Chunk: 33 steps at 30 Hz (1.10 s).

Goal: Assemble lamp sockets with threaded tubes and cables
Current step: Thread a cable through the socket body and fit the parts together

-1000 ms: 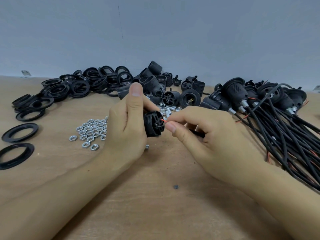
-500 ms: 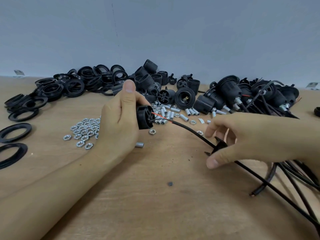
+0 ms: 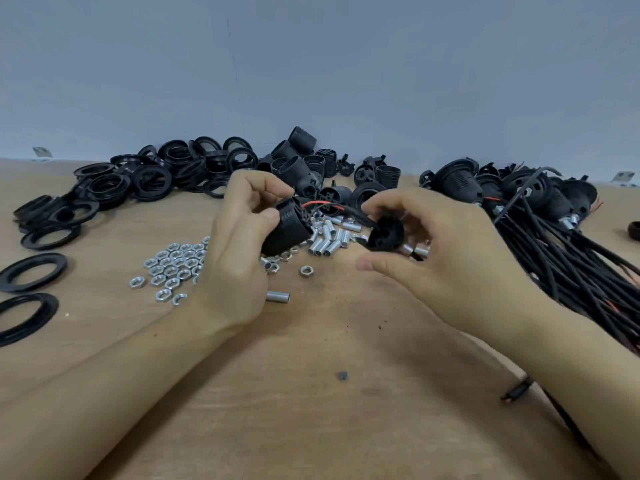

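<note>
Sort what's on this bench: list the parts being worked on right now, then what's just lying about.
In hand:
left hand: black ribbed plastic socket body
right hand: black plastic socket cap
red and black wires between them

Lying about:
black plastic rings
silver hex nuts
short silver threaded tubes
finished cabled sockets

Open wooden tabletop [image 3: 311, 393] lies near the person, free for passing. Farther back, silver hex nuts [image 3: 173, 268] and short metal threaded tubes [image 3: 332, 237] clutter the middle, black plastic rings [image 3: 145, 178] crowd the left, and bundled black cables [image 3: 571, 271] block the right.
</note>
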Tool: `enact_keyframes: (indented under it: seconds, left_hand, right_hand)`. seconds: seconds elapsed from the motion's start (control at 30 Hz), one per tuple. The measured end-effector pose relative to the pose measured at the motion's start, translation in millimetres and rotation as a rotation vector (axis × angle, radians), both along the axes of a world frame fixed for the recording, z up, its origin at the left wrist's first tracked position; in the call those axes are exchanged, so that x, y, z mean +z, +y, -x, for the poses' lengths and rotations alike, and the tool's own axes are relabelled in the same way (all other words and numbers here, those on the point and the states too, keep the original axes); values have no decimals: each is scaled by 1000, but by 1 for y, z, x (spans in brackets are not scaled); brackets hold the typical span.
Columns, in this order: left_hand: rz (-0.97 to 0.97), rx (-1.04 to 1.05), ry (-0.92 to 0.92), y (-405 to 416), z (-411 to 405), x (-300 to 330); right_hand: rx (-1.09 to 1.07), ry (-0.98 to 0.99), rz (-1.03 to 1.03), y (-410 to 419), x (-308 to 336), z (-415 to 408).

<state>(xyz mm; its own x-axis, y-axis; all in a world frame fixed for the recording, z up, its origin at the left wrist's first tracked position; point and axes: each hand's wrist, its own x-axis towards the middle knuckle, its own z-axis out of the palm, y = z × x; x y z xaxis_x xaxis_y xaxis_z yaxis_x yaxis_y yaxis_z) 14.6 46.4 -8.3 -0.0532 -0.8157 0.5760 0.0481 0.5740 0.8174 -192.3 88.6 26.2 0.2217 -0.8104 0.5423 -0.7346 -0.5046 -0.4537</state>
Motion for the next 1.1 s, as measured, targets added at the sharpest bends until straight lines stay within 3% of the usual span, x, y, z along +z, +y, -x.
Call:
enact_keyframes:
  seconds: [0.13, 0.27, 0.37, 0.6, 0.9, 1.03, 1.1]
  left_hand:
    - [88, 14, 3, 2, -3, 2]
    - [169, 35, -77, 6, -3, 4]
    - [231, 71, -116, 9, -2, 6]
    - [380, 251, -213, 9, 3, 6]
    - [524, 181, -346, 11, 9, 6]
    - [501, 142, -310, 12, 10, 6]
    - [486, 134, -301, 12, 9, 6]
  right_hand:
    - [54, 127, 224, 0, 2, 4]
    - [25, 279, 322, 0, 4, 8]
    - [8, 230, 266, -1, 5, 12]
    - [50, 190, 412, -2, -1, 2]
    - [144, 277, 479, 0, -3, -7]
    - [113, 105, 324, 3, -10, -15]
    - [112, 71, 357, 3, -11, -14]
